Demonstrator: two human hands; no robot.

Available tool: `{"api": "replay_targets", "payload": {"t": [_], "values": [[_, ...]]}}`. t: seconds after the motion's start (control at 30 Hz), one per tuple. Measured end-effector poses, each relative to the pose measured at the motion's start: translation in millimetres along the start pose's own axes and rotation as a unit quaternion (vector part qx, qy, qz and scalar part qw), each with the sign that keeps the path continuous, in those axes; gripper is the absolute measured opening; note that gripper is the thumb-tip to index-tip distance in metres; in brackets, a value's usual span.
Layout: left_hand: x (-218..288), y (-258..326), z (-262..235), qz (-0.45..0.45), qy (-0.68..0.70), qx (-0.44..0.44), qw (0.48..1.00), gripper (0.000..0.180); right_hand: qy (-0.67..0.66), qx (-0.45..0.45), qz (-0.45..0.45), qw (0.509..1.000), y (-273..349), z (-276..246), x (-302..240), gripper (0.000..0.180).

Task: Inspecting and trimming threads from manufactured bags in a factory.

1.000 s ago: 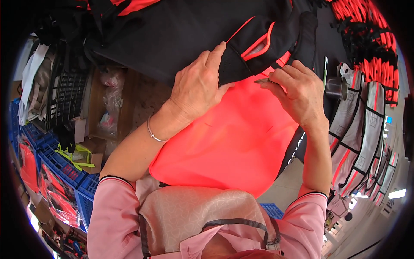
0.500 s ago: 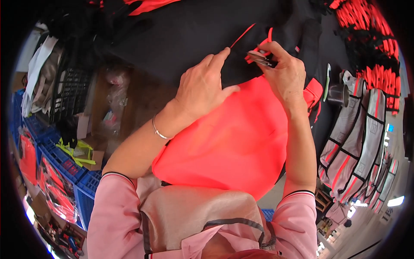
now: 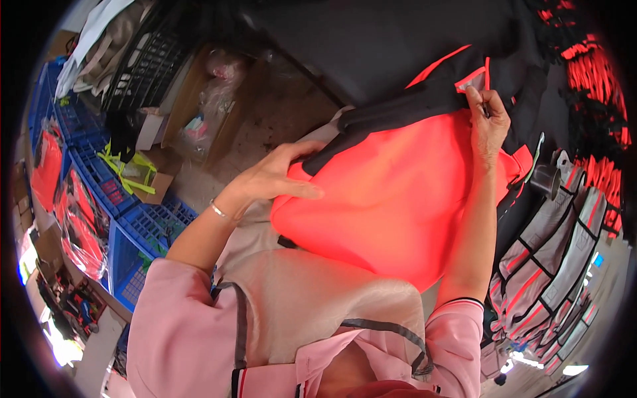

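A bright red-orange fabric piece [image 3: 378, 192] with black parts lies across my lap and the edge of the dark work surface. My left hand [image 3: 279, 174] is closed on its left edge, thumb on the red side, other fingers partly hidden by the black border. At the far right of the piece, my right hand [image 3: 490, 126] pinches a small light corner with red trim [image 3: 474, 81]. A dark bit of the thread snips [image 3: 487, 110] shows among those fingers; the rest is hidden. A red trim strip [image 3: 438, 65] curves over the black cloth nearby.
Black fabric [image 3: 385, 40] covers the surface ahead. At right stand a metal cup [image 3: 545, 180] and grey, red-striped straps [image 3: 564, 232]; red-and-black bundles [image 3: 594, 86] lie beyond. Blue crates [image 3: 99, 179], a black crate [image 3: 142, 69] and an open cardboard box [image 3: 222, 126] are at left.
My left hand has drawn back toward me to the fabric's left edge. My right hand now pinches the trimmed corner, and the snips are mostly hidden. The view has shifted.
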State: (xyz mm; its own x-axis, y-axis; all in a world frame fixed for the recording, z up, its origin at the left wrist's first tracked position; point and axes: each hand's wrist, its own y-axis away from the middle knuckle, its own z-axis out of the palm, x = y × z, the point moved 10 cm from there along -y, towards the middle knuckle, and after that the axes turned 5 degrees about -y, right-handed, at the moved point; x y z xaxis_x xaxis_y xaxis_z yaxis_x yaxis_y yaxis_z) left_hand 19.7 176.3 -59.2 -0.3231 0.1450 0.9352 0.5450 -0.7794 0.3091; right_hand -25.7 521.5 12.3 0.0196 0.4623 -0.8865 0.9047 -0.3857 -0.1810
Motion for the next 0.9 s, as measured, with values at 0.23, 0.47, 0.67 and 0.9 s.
{"api": "replay_targets", "payload": {"t": [0.23,0.47,0.67,0.9], "values": [[-6.7,-3.0,-4.3,0.037,-0.106,0.149,0.982,0.049,0.243,-0.063,-0.165,0.954,38.6,92.0,-141.2,0.040],[42.2,11.9,-20.5,0.069,-0.258,0.301,0.915,0.044,0.176,-0.229,-0.008,0.957,40.7,113.3,-87.4,0.034],[52.4,13.5,-26.4,0.108,-0.287,0.326,0.894,0.044,-0.011,-0.195,-0.012,0.981,45.0,105.3,-46.4,0.032],[18.1,6.8,-23.0,0.067,0.046,0.177,0.981,0.058,-0.021,-0.187,0.005,0.982,45.8,107.0,-47.7,0.030]]}}
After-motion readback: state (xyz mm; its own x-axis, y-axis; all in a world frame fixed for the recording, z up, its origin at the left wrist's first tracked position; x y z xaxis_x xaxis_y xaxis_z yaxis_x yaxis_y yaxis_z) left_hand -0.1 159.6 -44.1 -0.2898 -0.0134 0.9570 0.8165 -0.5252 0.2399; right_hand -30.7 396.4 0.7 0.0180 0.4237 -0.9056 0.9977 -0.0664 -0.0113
